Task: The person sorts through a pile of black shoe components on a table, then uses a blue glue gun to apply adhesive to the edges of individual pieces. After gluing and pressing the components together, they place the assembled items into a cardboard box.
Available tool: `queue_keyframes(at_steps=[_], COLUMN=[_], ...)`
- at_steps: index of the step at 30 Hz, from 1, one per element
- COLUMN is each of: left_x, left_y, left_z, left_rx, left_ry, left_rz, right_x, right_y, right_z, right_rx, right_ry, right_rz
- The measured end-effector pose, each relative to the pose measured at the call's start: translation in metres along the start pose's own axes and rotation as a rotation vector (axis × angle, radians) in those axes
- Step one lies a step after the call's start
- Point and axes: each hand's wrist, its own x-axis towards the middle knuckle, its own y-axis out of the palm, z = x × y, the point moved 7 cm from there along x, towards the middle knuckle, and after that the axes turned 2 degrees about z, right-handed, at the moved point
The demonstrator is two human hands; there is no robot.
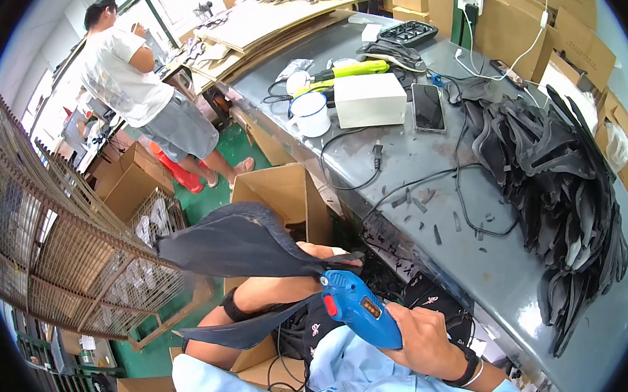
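My right hand (424, 341) is closed round a blue handheld power cutter (361, 310) with a red button. The cutter's head meets the edge of a curved black padded piece (242, 240). That piece is gripped by my left hand (319, 251), whose fingers show only partly behind it. Below my left forearm hangs a second black flap (250, 330); whether it belongs to the same piece I cannot tell. On the table to the right lies a heap of similar black pieces (542, 161).
Black offcuts (423, 203) and cables litter the grey table (498, 274). A white box (369, 100), a white mug (310, 114) and a phone (428, 107) stand or lie farther back. At left are an open carton (313, 203), a wire cage (70, 244) and a standing person (136, 81).
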Motion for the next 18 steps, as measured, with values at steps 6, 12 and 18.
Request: queue_keyframes(at_steps=[6, 12, 18], left_x=[-0.01, -0.038, -0.034], left_y=[-0.022, -0.051, -0.031], left_z=[-0.024, -0.042, -0.029], left_rx=[-0.04, -0.618, -0.631], left_ry=[-0.163, 0.429, 0.471], left_rz=[-0.114, -1.091, -1.136], right_x=[0.002, 0.003, 0.004], right_y=[-0.004, -0.004, -0.006], right_z=[-0.015, -0.018, -0.016], right_rx=[0.025, -0.018, -0.004], right_ry=[0.074, 0.092, 0.085], right_rz=[-0.064, -0.055, -0.072])
